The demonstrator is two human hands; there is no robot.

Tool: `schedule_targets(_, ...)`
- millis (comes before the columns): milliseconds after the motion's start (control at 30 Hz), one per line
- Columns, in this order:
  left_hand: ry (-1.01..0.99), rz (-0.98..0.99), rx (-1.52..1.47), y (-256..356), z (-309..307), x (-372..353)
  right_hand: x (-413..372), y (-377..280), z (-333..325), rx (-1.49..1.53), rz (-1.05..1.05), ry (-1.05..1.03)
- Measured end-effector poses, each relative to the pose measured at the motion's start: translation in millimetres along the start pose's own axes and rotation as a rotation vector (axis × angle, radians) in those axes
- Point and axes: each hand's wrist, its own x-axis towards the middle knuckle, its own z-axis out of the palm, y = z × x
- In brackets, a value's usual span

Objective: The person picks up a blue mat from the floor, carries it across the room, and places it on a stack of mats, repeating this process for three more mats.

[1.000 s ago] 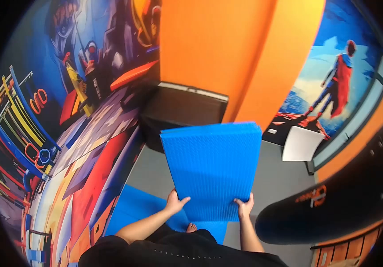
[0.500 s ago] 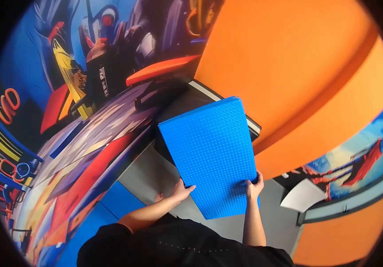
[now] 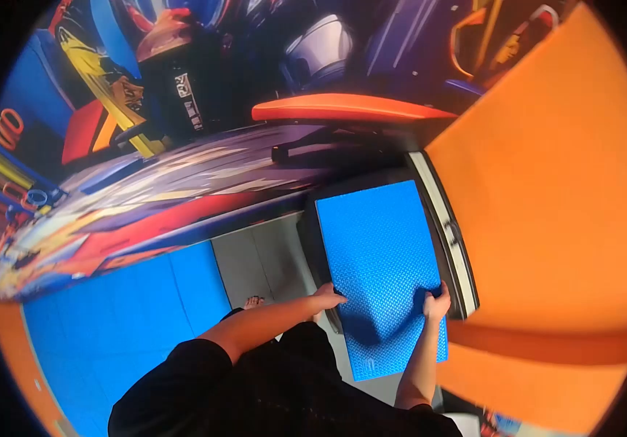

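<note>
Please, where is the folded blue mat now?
In the head view, the folded blue mat is right of centre, held between the left hand and right hand, beside the orange wall.

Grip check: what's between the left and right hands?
The textured blue mat, in the head view: it spans from the left hand to the right hand, both thumbs over its face.

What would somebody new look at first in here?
Probably the bright blue bumpy panel, held by its sides between the left hand and the right hand. Next might come the colorful mural across the upper left, then the big orange wall at the right and the blue floor mats at lower left.
</note>
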Motion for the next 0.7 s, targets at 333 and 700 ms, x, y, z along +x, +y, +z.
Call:
schedule_targets(333, 0.148, -0.342, 0.170, 19, 41, 140, 103, 43, 195, -0.269, -0.334, -0.149)
schedule_targets(700, 0.076, -0.336, -0.042, -4, 34, 88, 85, 36, 212, -0.460, -0.426, -0.085)
